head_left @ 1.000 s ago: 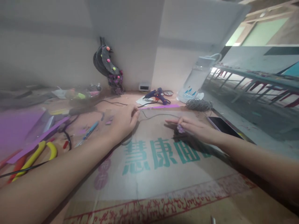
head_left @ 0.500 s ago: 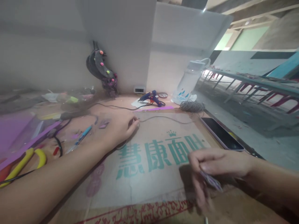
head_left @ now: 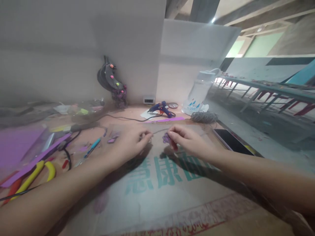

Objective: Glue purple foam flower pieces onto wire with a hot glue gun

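Above the printed sheet (head_left: 157, 200), my left hand (head_left: 131, 141) is closed in a pinch on the grey yarn (head_left: 160, 131). The strand runs from its fingertips towards my right hand (head_left: 188, 137). That hand is closed around a small purple crinkled piece (head_left: 166, 138), which sticks out left of its fingers; its exact kind is blurred. A grey yarn ball (head_left: 204, 116) lies beyond my right hand. Behind the sheet is a blue glue gun (head_left: 161, 108) with a purple strip (head_left: 167, 120) in front of it.
A water bottle (head_left: 198, 93) and phone (head_left: 233, 141) are at the right. A grey crescent decoration (head_left: 108, 78) is against the back panel, near a small digital clock (head_left: 149, 99). Yellow-handled pliers (head_left: 31, 178), a blue pen (head_left: 92, 147) and purple sheets (head_left: 22, 144) lie left.
My right hand has moved from the near right up beside my left hand, carrying the purple piece. My left hand keeps its pinch on the yarn. The view has tilted slightly upward.
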A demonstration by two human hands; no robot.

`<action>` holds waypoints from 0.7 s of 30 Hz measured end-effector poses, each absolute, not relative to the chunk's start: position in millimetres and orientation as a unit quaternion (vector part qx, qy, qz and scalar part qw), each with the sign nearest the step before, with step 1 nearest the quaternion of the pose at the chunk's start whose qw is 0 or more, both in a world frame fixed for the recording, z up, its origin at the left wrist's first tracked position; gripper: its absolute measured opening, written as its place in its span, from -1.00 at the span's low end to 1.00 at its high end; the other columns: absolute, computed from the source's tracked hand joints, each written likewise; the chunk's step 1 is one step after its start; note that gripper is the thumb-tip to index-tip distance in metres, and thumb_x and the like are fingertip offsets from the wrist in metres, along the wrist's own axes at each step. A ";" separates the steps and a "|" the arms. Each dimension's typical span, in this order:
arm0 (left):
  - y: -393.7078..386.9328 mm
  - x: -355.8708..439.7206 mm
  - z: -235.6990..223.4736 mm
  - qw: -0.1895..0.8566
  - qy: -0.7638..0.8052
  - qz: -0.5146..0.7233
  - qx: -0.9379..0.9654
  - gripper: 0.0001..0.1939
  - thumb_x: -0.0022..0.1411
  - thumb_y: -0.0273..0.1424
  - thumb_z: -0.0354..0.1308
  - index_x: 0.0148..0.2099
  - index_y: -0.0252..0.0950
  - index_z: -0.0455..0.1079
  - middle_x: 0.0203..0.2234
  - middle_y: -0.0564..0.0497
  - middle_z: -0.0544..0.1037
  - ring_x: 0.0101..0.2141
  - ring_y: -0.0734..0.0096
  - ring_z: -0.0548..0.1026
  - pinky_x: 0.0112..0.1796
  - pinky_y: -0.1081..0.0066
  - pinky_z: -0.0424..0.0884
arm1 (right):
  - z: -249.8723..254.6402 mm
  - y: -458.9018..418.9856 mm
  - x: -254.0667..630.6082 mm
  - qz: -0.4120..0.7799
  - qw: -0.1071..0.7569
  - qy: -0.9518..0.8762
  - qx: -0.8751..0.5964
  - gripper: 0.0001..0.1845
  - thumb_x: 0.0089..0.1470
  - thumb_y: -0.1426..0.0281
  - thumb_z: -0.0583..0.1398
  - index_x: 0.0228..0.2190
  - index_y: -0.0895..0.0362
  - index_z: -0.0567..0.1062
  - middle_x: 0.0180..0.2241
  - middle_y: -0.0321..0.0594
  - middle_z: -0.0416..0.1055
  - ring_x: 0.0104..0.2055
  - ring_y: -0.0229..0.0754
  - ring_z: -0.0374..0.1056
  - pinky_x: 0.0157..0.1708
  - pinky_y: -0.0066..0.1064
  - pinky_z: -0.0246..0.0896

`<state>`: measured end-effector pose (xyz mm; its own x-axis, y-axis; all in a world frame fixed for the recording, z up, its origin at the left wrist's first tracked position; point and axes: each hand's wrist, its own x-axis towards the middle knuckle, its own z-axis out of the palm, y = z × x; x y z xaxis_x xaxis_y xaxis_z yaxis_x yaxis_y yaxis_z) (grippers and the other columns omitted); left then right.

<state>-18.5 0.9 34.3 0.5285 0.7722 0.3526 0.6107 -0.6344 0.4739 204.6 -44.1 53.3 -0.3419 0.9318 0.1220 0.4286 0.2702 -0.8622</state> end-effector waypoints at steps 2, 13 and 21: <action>-7.2 -13.2 38.8 0.300 0.410 0.239 0.828 -0.70 0.30 -0.24 -0.04 -0.19 -0.22 0.49 -0.36 0.01 0.58 -0.33 0.28 0.51 -0.34 0.36 0.37 | 44.4 -34.0 193.8 0.398 0.370 -0.703 -0.460 -0.74 0.25 0.23 0.05 -0.43 0.11 0.29 -0.58 -0.37 0.30 -0.54 -0.32 0.24 -0.48 -0.45 0.16; -19.1 1.1 13.3 0.330 0.405 0.337 0.783 -0.75 0.26 -0.23 0.06 -0.17 -0.28 0.46 -0.29 0.01 0.56 -0.28 0.34 0.48 -0.25 0.37 0.35 | 19.7 -31.0 189.5 0.460 0.396 -0.644 -0.465 -0.70 0.16 0.12 0.14 -0.39 0.10 0.29 -0.60 -0.41 0.31 -0.61 -0.36 0.23 -0.64 -0.54 0.08; -17.4 0.0 13.8 0.308 0.418 0.338 0.785 -0.79 0.26 -0.27 0.08 -0.28 -0.29 0.43 -0.40 0.04 0.52 -0.35 0.37 0.44 -0.30 0.39 0.31 | 17.9 -29.1 190.4 0.508 0.415 -0.629 -0.418 -0.61 0.20 0.04 0.04 -0.32 0.13 0.34 -0.58 -0.37 0.32 -0.57 -0.34 0.27 -0.61 -0.52 0.14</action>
<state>0.0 -17.4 13.8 0.4216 0.8646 0.2733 0.4482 -0.4607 0.7661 190.4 -29.1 17.9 -0.3056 0.9473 0.0965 0.1048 0.1342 -0.9854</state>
